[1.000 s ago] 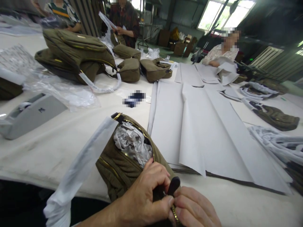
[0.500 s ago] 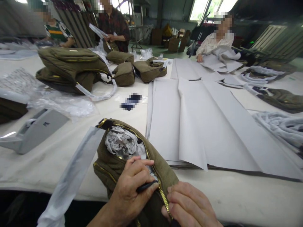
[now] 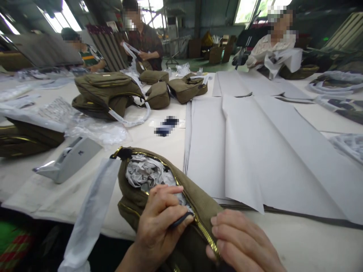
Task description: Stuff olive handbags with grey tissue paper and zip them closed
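An olive-green fabric bag (image 3: 195, 187) lies in front of me, its top opening partly unzipped. Crumpled paper (image 3: 146, 172) fills the opening. Between the thumb and fingers of my left hand (image 3: 160, 223) is a dark zipper pull (image 3: 181, 220), at the point where the two rows of the gold zipper (image 3: 206, 233) meet. My right hand (image 3: 244, 241) grips the bag's edge beside the closed stretch of zipper, thumb on one side and fingers on the other. From the bag's far end a strap wrapped in white paper (image 3: 92, 211) hangs over the table edge.
Large pale paper sheets (image 3: 241, 158) are stacked to the right. A grey tape dispenser (image 3: 75, 160) stands at left near clear plastic (image 3: 99, 130). More olive bags (image 3: 107, 90) lie farther back. Across the table, a person (image 3: 272, 47) handles paper; two other people are at the back left.
My view has swung left, so most things sit farther right in the picture. Both hands keep their holds at the zipper. The person at the back right has raised a paper sheet.
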The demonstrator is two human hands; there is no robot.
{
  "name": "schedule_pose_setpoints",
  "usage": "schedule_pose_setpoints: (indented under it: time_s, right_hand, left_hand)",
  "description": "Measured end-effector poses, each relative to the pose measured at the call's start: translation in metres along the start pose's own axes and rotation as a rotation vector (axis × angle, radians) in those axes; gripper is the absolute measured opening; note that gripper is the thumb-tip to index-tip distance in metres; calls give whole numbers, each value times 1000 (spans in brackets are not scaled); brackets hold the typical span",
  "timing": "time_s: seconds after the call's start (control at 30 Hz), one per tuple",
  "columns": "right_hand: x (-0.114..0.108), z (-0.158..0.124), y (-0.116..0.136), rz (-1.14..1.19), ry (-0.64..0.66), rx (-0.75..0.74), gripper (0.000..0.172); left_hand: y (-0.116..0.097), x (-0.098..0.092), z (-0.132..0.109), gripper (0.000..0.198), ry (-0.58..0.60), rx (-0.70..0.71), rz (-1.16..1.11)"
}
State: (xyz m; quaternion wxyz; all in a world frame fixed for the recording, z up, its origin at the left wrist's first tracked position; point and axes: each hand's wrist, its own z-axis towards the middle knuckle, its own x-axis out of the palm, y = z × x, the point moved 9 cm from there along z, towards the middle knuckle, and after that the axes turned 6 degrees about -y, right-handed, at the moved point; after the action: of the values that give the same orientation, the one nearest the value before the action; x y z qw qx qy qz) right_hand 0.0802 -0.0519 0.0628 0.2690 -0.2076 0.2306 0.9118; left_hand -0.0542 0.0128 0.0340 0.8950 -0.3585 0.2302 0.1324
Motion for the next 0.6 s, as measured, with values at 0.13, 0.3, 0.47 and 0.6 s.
schedule_pose_setpoints:
  time_s: [0.13, 0.3, 0.47, 0.6]
  right_hand:
    - [6, -33, -44, 4, -206, 369, 41]
    - [27, -59, -51, -139, -89, 605, 66]
    - [27, -35, -35, -116, -115, 412, 15]
    - [24, -21, -26, 28, -147, 314, 20]
  left_hand:
    - [18, 23, 0, 2, 1, 28, 25]
    - [23, 26, -6, 6, 54, 58, -88]
    - [44, 23, -6, 37, 446, 73, 86]
    - [53, 26, -1, 29, 692, 266, 257]
